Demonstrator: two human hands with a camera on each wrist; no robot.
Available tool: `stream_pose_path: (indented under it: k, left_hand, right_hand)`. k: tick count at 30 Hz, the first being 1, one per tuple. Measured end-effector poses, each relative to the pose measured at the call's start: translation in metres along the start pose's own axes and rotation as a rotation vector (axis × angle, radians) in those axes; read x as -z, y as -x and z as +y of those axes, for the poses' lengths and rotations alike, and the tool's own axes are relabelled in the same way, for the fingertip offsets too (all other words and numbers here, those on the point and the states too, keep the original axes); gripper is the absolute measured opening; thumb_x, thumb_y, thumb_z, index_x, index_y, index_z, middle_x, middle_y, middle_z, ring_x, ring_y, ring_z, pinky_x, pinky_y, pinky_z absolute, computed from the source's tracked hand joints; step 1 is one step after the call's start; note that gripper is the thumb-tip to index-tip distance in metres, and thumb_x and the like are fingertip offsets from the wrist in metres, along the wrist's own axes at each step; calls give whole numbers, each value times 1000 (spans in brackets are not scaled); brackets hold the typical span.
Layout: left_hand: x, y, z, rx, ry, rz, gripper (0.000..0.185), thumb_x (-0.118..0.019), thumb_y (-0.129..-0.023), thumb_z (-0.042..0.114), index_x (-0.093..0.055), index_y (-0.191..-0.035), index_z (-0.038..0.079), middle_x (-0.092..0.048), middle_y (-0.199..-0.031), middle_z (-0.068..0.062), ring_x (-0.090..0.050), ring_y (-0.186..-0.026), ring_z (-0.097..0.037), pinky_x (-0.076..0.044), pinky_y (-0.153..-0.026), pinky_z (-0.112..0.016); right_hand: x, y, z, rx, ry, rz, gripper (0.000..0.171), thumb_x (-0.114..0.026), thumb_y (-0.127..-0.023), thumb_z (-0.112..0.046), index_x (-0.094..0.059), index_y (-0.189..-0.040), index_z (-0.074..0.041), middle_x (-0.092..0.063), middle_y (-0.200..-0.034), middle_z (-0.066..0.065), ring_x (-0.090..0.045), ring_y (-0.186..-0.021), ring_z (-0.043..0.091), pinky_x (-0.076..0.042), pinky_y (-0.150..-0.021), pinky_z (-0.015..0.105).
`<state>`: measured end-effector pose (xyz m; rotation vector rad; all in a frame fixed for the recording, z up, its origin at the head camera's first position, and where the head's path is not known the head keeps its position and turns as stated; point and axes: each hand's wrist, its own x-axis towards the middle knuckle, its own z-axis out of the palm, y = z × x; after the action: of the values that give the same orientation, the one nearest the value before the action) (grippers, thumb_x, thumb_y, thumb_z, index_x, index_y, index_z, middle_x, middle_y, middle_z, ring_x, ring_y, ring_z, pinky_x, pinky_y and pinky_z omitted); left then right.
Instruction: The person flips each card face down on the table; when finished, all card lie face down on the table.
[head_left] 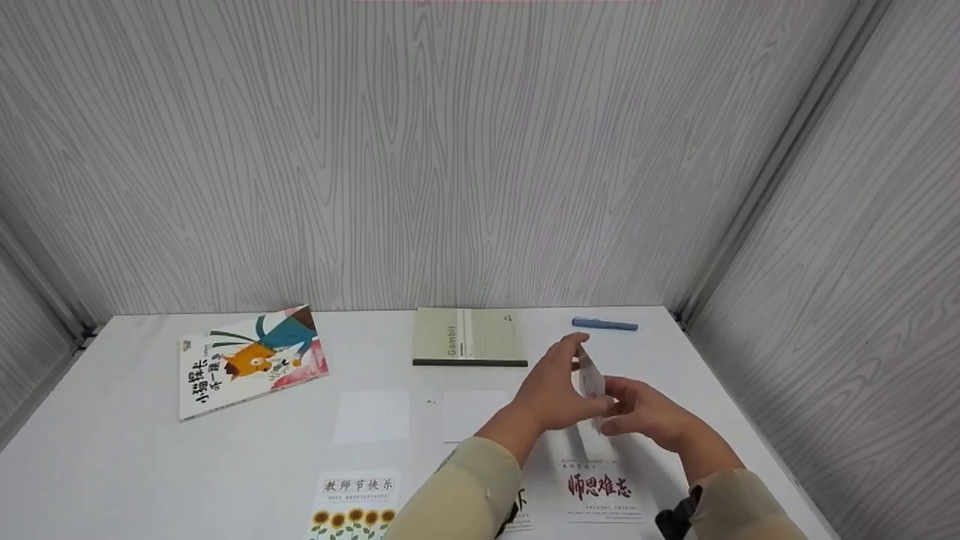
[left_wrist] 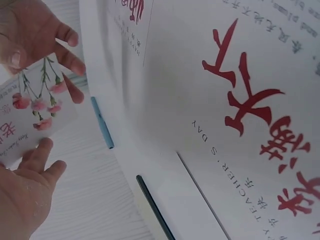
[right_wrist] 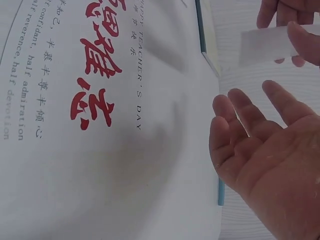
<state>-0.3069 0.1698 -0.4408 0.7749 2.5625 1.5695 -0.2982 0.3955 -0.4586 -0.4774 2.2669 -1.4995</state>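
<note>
While the left hand [head_left: 551,390] pinches a flower card [left_wrist: 45,112] between thumb and fingers, we see the right hand [head_left: 654,416] just to its right, fingers loosely spread and bent, palm turned towards the card; the right wrist view shows a gap there, though we cannot tell whether a fingertip touches it. The card stands on edge, a little tilted, raised over the right part of the table [head_left: 247,480], its pink blooms showing in the left wrist view. We find the left fingers reaching up and far, the thumb pointing right, and both forearms coming in from the near edge in pale sleeves [head_left: 461,495], angled towards each other. Near and below the hands lies a red-lettered card [head_left: 604,491]; to the left, we make out a sunflower card [head_left: 356,504] and, farther off, a blank white card [head_left: 371,416]. Along the far side we see a blue pen [head_left: 604,324] on the right, a green notebook [head_left: 472,336] mid-table, and a picture book [head_left: 255,360] on the left.
</note>
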Motion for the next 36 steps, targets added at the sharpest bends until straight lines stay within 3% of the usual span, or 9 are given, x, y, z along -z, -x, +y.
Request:
stream_pose_path:
  k: [4, 6, 9, 13, 19, 25, 29, 33, 36]
  left_hand:
    - [1, 0, 2, -17, 64, 12, 87, -85, -87, 37, -38, -158, 21, -53, -144, -1, -59, -136, -16, -51, -107, -34]
    - [1, 1, 3, -20, 80, 14, 86, -86, -87, 37, -38, -157, 21, -52, -145, -3, -60, -135, -15, -50, -107, -33]
    - [2, 2, 3, -24, 92, 15, 84, -86, -87, 36, -39, -155, 21, -53, -145, -2, -60, -134, -13, -50, -107, -32]
    - [4, 5, 1, -50, 67, -1, 84, -86, -87, 37, -39, -155, 21, -52, -144, 3, -60, -134, -12, -49, -108, -31]
    - [13, 8, -7, -79, -173, -17, 84, -83, -85, 43, -44, -154, 17, -51, -152, 3, -56, -133, -13, -49, -108, -33]
    - [14, 9, -18, 3, -466, -38, 68, -84, -84, 45, -63, -141, 15, -49, -157, 2, -52, -137, -19, -49, -109, -37]
    - [7, 11, -24, 66, -598, -70, 60, -86, -85, 43, -70, -136, 15, -54, -153, 0, -54, -134, -23, -50, -108, -40]
    - [0, 14, -24, 97, -701, -116, 47, -86, -88, 38, -75, -128, 16, -58, -149, -2, -56, -132, -25, -52, -105, -43]
    - [-5, 18, -21, 99, -759, -175, 39, -83, -91, 36, -77, -124, 17, -62, -142, 0, -58, -125, -23, -52, -102, -42]
  right_hand:
    - [1, -2, 1, 13, -10, -63, 60, -78, -88, -6, -55, -142, 7, -68, -119, 16, -61, -104, 33, -56, -87, 35]
    - [2, -2, 1, 5, -36, -89, 57, -79, -86, -7, -57, -138, 5, -68, -118, 17, -60, -108, 37, -56, -88, 36]
    - [2, -1, 0, -14, -45, -101, 65, -82, -84, -8, -55, -142, 3, -68, -120, 15, -58, -113, 41, -55, -89, 36]
    - [2, -1, -3, -41, 8, -71, 78, -85, -81, -9, -46, -148, 3, -67, -115, 15, -59, -107, 39, -53, -88, 37]
    - [-1, -2, -7, -109, 282, 101, 87, -91, -76, -9, -45, -150, -5, -63, -126, 15, -63, -112, 33, -54, -88, 45]
    - [-5, -4, -6, -223, 537, 246, 98, -99, -67, -8, -47, -151, -11, -58, -135, 23, -59, -121, 43, -56, -92, 56]
    - [-7, -10, -5, -240, 688, 270, 101, -101, -63, -8, -49, -150, -9, -57, -135, 26, -59, -121, 45, -53, -96, 60]
    - [-10, -18, -5, -253, 832, 257, 102, -102, -58, -9, -53, -148, -8, -59, -124, 22, -60, -109, 38, -54, -91, 57]
    - [-14, -21, -5, -282, 881, 234, 101, -103, -59, -11, -54, -147, -8, -59, -120, 21, -58, -102, 36, -53, -87, 56]
